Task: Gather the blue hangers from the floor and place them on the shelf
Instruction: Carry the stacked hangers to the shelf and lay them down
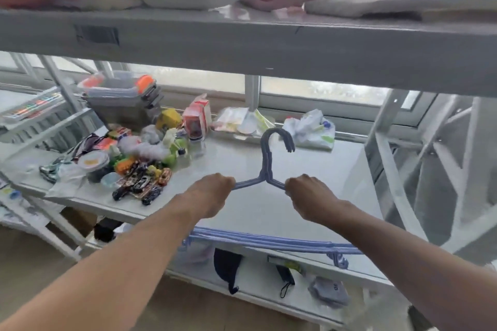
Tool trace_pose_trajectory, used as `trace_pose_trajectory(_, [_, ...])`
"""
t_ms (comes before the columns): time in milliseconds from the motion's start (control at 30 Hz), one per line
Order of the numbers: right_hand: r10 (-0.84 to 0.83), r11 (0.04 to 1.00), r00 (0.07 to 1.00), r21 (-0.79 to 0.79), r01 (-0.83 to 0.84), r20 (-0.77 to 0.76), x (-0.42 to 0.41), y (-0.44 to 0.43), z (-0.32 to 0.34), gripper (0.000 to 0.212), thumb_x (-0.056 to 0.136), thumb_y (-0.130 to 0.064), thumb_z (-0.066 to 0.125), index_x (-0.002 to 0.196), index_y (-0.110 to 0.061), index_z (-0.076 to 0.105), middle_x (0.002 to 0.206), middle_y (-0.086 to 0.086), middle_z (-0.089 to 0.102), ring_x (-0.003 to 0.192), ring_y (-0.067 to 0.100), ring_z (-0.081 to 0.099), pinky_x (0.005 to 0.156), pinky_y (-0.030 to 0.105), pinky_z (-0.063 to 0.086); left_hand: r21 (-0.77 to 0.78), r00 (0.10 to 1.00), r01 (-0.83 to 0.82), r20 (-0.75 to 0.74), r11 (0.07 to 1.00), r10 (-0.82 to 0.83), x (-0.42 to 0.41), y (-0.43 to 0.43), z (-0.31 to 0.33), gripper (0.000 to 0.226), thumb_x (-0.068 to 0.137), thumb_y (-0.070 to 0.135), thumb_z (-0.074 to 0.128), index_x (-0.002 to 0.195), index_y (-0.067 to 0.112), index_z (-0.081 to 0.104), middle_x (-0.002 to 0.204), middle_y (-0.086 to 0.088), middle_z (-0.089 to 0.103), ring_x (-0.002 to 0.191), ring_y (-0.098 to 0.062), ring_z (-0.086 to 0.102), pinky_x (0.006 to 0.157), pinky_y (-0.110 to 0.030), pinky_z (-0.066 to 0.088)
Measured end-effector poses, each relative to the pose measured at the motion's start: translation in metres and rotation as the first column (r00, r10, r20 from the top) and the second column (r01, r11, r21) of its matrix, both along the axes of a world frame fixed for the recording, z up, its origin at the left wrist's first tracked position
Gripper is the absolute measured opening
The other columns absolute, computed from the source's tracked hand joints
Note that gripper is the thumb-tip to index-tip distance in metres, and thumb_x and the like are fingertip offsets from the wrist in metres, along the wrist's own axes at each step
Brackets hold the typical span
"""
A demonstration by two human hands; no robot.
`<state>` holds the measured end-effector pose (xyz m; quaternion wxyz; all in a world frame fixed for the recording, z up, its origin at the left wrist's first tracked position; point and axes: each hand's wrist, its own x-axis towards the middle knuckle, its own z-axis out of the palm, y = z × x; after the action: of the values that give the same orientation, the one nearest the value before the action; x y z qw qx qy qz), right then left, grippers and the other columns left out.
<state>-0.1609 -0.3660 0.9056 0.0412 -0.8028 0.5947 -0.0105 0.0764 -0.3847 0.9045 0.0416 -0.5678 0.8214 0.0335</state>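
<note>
A stack of blue hangers (pixel 267 166) is held flat over the white middle shelf (pixel 309 196), hooks pointing away from me toward the window. My left hand (pixel 208 192) is closed on the stack's left shoulder and my right hand (pixel 309 196) on its right shoulder. The hangers' bottom bars (pixel 269 240) show below my forearms, jutting past the shelf's front edge. The hooks sit close to a crumpled white plastic bag (pixel 312 129).
A clutter of small toys, bottles and packets (pixel 139 161) covers the shelf's left half, with stacked grey bins (pixel 123 99) behind. The upper shelf (pixel 242 43) hangs low overhead with folded cloths. A metal upright (pixel 398 182) stands at right. Dark items lie on the lower shelf (pixel 269 285).
</note>
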Motion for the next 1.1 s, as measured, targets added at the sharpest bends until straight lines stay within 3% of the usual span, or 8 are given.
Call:
trace_pose_trajectory(100, [-0.103, 0.99, 0.994, 0.098, 0.099, 0.041, -0.002, -0.027, -0.017, 0.015, 0.097, -0.016, 0.048, 0.097, -0.007, 0.06, 0.101, 0.019, 0.064, 0.089, 0.04, 0.063, 0.065, 0.033, 0.039, 0.083, 0.998, 0.06, 0.009, 0.995, -0.061, -0.001, -0.045, -0.017, 0.025, 0.086, 0.002, 0.045, 0.102, 0.015, 0.058, 0.096, -0.011, 0.06, 0.082, -0.03, 0.061, 0.075, -0.043, 0.054])
trace_pose_trajectory(267, [-0.272, 0.925, 0.962, 0.282, 0.253, 0.032, 0.003, -0.062, -0.034, 0.013, 0.097, -0.01, 0.048, 0.1, -0.004, 0.059, 0.093, 0.017, 0.057, 0.078, 0.031, 0.049, 0.065, 0.031, 0.038, 0.2, 0.994, 0.088, 0.043, 0.976, -0.099, -0.012, -0.105, -0.049, 0.027, 0.081, 0.005, 0.043, 0.095, 0.024, 0.057, 0.101, -0.006, 0.056, 0.085, -0.029, 0.056, 0.081, -0.046, 0.052])
trace_pose_trajectory(367, [-0.376, 0.878, 0.927, 0.324, 0.352, 0.012, 0.003, -0.092, -0.058, 0.014, 0.096, -0.013, 0.05, 0.101, -0.006, 0.061, 0.095, 0.015, 0.057, 0.076, 0.033, 0.054, 0.066, 0.034, 0.045, 0.259, 0.989, 0.128, 0.038, 0.957, -0.143, -0.021, -0.144, -0.079, 0.03, 0.081, 0.001, 0.041, 0.097, 0.02, 0.058, 0.103, -0.006, 0.055, 0.086, -0.028, 0.056, 0.08, -0.046, 0.053])
trace_pose_trajectory(567, [-0.392, 0.864, 0.92, 0.35, 0.362, 0.018, 0.001, -0.103, -0.078, 0.018, 0.096, -0.02, 0.056, 0.105, -0.008, 0.066, 0.108, 0.017, 0.065, 0.089, 0.035, 0.062, 0.074, 0.035, 0.048, 0.289, 0.994, 0.099, 0.021, 0.952, -0.11, -0.021, -0.15, -0.107, 0.023, 0.085, 0.008, 0.048, 0.103, 0.014, 0.061, 0.111, -0.011, 0.051, 0.092, -0.03, 0.056, 0.083, -0.043, 0.051])
trace_pose_trajectory(900, [-0.492, 0.853, 0.869, 0.228, 0.469, 0.052, 0.003, -0.098, -0.085, 0.017, 0.082, -0.027, 0.071, 0.095, -0.016, 0.071, 0.1, 0.013, 0.068, 0.093, 0.034, 0.065, 0.07, 0.03, 0.043, 0.158, 0.995, 0.049, -0.096, 0.986, -0.034, -0.021, -0.139, -0.106, 0.02, 0.079, 0.005, 0.052, 0.094, 0.013, 0.062, 0.103, -0.011, 0.062, 0.089, -0.032, 0.061, 0.071, -0.036, 0.047])
trace_pose_trajectory(1100, [-0.492, 0.859, 0.866, 0.209, 0.467, 0.09, 0.003, -0.098, -0.089, 0.015, 0.082, -0.025, 0.071, 0.093, -0.016, 0.07, 0.099, 0.014, 0.067, 0.092, 0.035, 0.064, 0.069, 0.03, 0.042, 0.065, 0.999, 0.053, -0.01, 0.997, -0.052, -0.022, -0.132, -0.098, 0.021, 0.077, 0.001, 0.053, 0.09, 0.012, 0.064, 0.096, -0.014, 0.066, 0.087, -0.036, 0.064, 0.067, -0.035, 0.045])
